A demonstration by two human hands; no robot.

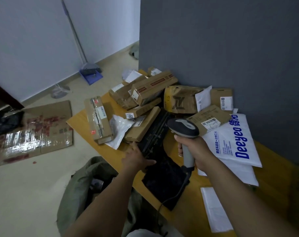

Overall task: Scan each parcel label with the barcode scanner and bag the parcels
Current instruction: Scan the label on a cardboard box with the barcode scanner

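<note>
right hand [196, 151]: wrapped round the handle of the grey barcode scanner with the dark rounded head [183, 128]; fingers clamped tight on the grip; head points out over the parcel pile, held up off the table

left hand [136, 158]: resting on the near end of the long flat black box [155, 132]; fingers look pretty straight and close together along its left edge, thumb spread out to the right; touching it, not curled round it as far as I can see

scanner cable [177, 192]: dark cord dropping from the handle's base across a crumpled black plastic pouch [164, 182] that lies just this side of the black box

yellow wooden table [80, 117]: pushed against a dark grey wall; loaded with brown cardboard boxes, 1 long taped one [98, 118] on the left, 1 flat one tagged 4003 [141, 110] mid-pile, a crinkled brown paper bag [181, 100] at the back

white plastic mailer with blue Deeyeo print [236, 139]: on the right side of the table, just beside the scanner hand

olive-green woven sack [77, 185]: on the floor at the table's near edge, mouth open under the left forearm; something dark inside, can't tell what

floor: flattened cardboard sheet [35, 130] to the left; blue dustpan with a broom [91, 74] against the far wall
</note>
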